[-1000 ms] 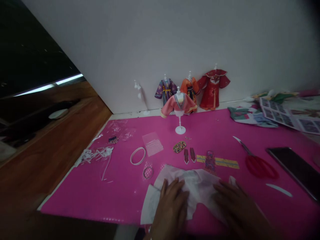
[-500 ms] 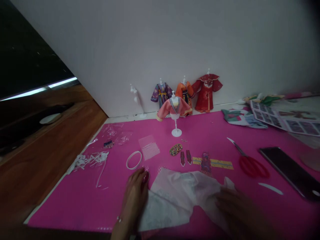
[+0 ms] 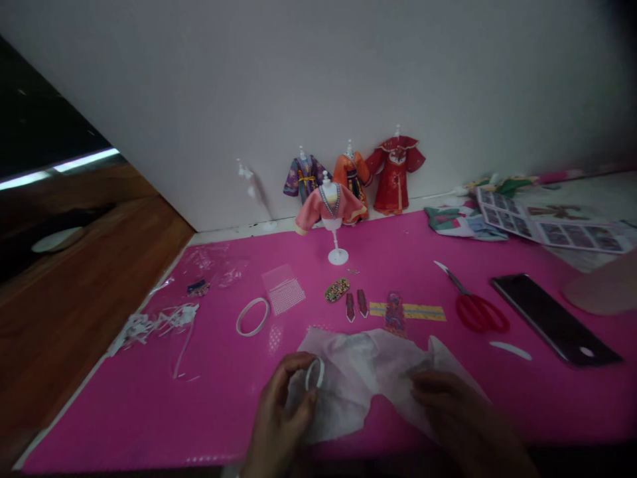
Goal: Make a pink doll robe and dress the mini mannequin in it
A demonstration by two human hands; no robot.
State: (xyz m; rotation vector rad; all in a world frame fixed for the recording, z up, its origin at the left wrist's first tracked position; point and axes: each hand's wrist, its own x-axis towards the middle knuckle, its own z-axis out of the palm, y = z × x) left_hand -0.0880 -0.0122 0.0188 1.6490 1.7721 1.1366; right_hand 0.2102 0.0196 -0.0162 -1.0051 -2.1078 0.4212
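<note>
My left hand (image 3: 287, 408) is closed, with thumb and fingers pinching a narrow white tape roll (image 3: 320, 375), a thin ring standing on edge. Beneath and beyond it spreads a thin whitish piece of fabric (image 3: 365, 362), with faint grey patterning and a notch in its near edge. On the fabric's right part, my right hand (image 3: 450, 401) has its fingertips drawn together on the cloth; it is dim and somewhat blurred. A larger pale ring (image 3: 253, 317) lies flat beyond my left hand.
Red-handled scissors (image 3: 480, 312) and a phone (image 3: 555, 318) lie right. Yellow trim (image 3: 423, 312) and a beaded oval (image 3: 337, 290) are ahead. Behind stands a dress form in a pink jacket (image 3: 331, 204), near several dressed forms. White strip scraps (image 3: 154, 325) lie left.
My left hand has lifted and turned, bringing the tape roll rightward over the fabric. My right hand has shifted slightly left on the cloth. The camera view has also shifted.
</note>
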